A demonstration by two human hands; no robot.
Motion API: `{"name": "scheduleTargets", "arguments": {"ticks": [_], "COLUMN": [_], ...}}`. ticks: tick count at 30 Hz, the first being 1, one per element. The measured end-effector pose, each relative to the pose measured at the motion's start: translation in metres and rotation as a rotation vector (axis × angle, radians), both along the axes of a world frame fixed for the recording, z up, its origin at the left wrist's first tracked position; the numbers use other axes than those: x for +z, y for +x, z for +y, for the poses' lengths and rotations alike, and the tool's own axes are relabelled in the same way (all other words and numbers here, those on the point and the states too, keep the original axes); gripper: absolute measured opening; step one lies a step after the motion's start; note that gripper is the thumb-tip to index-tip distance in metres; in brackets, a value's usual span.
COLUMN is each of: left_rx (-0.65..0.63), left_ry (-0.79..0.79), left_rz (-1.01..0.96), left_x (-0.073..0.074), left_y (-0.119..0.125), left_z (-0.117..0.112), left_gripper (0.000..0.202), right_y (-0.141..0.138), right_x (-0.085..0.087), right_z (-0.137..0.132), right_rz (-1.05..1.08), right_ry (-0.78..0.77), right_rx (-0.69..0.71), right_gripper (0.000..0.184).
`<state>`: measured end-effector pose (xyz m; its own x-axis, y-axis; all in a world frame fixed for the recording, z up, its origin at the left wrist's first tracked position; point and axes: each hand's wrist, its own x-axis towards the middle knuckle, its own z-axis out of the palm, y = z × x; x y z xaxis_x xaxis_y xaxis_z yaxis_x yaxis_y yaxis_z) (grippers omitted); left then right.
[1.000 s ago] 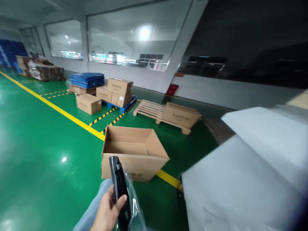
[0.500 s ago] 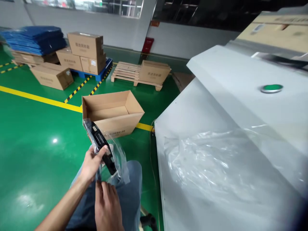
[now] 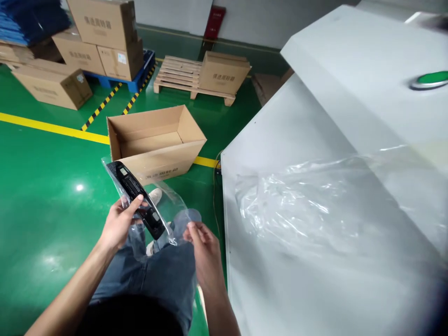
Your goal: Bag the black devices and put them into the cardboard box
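Observation:
A long black plastic part with small pale labels lies inside a clear plastic bag. My left hand is closed around the part through the film, thumb on top. The bag's loose side spreads to the right, where my right hand pinches its edge between thumb and fingers. Just beyond the part stands an open cardboard box; the visible part of its floor is bare.
To my right is a large white surface with crumpled clear plastic film on it. Farther off are a wooden pallet holding a carton, stacked cartons on a blue pallet, and a carton on the green floor.
My right hand has moved right and up, drawing the bag's edge away from the part. My left hand still holds the part, now slightly farther left. The view has tilted downward.

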<state>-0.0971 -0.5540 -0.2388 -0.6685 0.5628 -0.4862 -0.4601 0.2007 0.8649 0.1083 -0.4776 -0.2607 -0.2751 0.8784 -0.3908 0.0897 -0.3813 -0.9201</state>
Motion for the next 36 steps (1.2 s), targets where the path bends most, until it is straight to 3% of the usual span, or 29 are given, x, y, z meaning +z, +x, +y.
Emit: {"name": "scheduleTargets", "arguments": {"ticks": [5,10,16,20,23,27,31,36], "left_rx": [-0.18,-0.249,-0.336,-0.476,-0.604,-0.766,-0.92,-0.927], "left_ry": [0.02,0.043,0.041,0.043,0.03,-0.024,-0.017,-0.169], "left_rz": [-0.062,-0.126,-0.086,-0.05,-0.004,0.084,0.274,0.611], "left_x": [0.002,0.002,-0.003,-0.01,-0.009,0.0,0.009,0.01], "left_y": [-0.003,-0.01,-0.021,-0.02,-0.013,-0.002,0.006,0.008], "left_z": [-0.01,-0.02,-0.032,-0.041,-0.044,-0.043,-0.043,-0.046], "left_gripper": [0.059,0.053,0.051,0.05,0.048,0.047,0.043,0.039], "right_y": [0.018,0.036,0.055,0.058,0.041,0.0,-0.038,-0.057], "right_x": [-0.003,-0.007,-0.011,-0.011,0.0,0.026,0.053,0.078], "right_z": [0.01,0.013,0.016,0.021,0.021,0.026,0.042,0.056], "right_rz": [0.023,-0.045,-0.078,-0.188,-0.244,-0.201,-0.148,-0.089], "right_ry": [0.053,0.099,0.104,0.195,0.353,0.584,0.688,0.738], "right_rx": [-0.06,-0.088,0.038,-0.027,0.01,0.199,0.321,0.343], "right_gripper": [0.049,0.046,0.047,0.052,0.045,0.033,0.029,0.021]}}
